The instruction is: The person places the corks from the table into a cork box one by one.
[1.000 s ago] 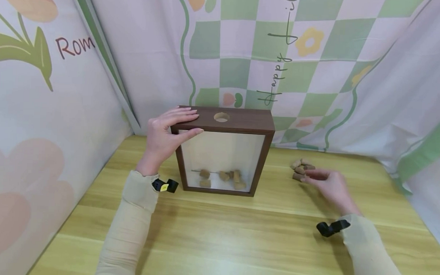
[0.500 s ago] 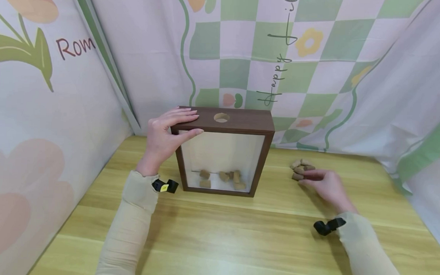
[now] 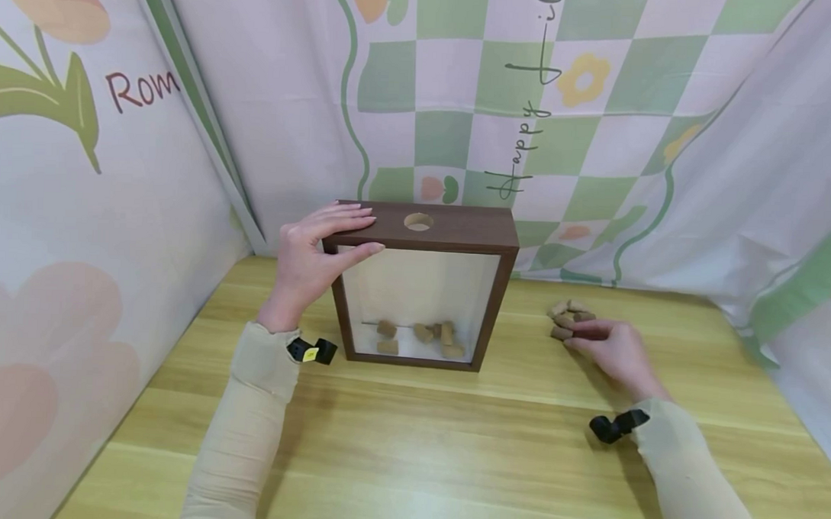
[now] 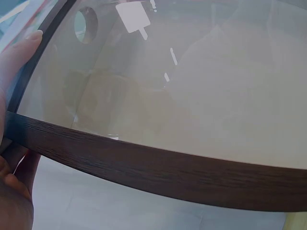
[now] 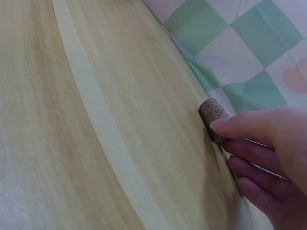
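A dark wooden box frame (image 3: 451,229) with a clear front stands upright on the table, a round hole (image 3: 419,222) in its top. Several wine corks (image 3: 387,347) lie inside along the bottom. My left hand (image 3: 307,259) holds the frame's upper left corner, fingers across the top and thumb over the front edge. Off to the right, my right hand (image 3: 617,353) is at a small group of loose corks (image 3: 564,320). In the right wrist view its thumb and index finger pinch one cork (image 5: 214,115) close to the tabletop; the other fingers trail behind.
The wood-grain table (image 3: 409,442) extends in front of the box. Behind it hangs a green-and-white checked curtain (image 3: 443,138), and a printed white panel (image 3: 79,240) borders the left side. Black wrist cameras (image 3: 312,351) sit on both sleeves.
My right hand and forearm have shifted slightly left, and the nearest cork has moved a little left with the fingertips. My left hand and the box stay in place.
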Tool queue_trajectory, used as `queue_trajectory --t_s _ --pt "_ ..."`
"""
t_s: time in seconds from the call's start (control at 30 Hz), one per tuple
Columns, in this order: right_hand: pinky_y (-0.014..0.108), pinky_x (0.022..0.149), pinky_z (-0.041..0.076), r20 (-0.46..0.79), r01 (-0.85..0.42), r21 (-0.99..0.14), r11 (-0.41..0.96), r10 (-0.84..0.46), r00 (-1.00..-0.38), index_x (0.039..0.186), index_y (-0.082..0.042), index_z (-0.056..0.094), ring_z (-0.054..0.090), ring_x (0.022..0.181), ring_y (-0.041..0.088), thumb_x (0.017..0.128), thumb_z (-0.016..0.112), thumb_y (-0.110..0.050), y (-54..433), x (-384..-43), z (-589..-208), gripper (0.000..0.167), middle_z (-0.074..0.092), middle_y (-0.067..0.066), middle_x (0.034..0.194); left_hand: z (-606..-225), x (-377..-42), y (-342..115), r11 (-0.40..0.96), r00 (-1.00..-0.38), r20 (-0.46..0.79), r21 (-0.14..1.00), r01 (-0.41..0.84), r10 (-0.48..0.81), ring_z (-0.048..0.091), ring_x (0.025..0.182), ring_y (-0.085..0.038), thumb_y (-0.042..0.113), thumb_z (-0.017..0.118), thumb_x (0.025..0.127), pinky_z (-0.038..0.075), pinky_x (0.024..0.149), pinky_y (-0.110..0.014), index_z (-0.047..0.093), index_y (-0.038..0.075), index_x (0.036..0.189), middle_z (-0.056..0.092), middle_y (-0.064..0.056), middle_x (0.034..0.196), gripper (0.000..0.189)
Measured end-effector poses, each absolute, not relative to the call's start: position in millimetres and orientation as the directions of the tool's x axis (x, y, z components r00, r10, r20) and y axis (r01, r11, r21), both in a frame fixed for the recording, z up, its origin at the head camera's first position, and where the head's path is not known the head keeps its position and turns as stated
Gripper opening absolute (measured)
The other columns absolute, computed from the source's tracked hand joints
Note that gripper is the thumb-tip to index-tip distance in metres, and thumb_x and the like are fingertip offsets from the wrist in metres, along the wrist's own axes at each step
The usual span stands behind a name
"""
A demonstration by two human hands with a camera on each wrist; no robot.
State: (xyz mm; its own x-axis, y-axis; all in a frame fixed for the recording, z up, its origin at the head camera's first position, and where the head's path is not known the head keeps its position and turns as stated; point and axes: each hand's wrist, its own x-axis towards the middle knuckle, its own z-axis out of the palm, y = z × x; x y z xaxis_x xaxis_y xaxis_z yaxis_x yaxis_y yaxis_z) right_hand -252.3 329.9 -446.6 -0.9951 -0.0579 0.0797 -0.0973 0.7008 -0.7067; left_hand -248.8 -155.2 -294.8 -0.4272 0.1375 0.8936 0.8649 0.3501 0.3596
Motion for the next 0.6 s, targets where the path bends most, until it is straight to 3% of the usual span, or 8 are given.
queue_trajectory --t_s 0.6 --pt "0.065 0.105 0.037 0.091 -0.102 -0.730 0.676 -0.051 -0.995 0.123 -0.003 0.072 0.051 0.127 0.045 0.094 0.077 -0.036 332 -249 -437 0.044 0.065 0.023 0.129 -293 -248 -154 0.346 -0.418 0.898 0.352 0.869 0.137 0.069 0.111 -0.028 0.004 0.096 0.066 0.047 0.108 -0.040 0.081 0.003 0.102 0.076 -0.007 0.108 0.039"
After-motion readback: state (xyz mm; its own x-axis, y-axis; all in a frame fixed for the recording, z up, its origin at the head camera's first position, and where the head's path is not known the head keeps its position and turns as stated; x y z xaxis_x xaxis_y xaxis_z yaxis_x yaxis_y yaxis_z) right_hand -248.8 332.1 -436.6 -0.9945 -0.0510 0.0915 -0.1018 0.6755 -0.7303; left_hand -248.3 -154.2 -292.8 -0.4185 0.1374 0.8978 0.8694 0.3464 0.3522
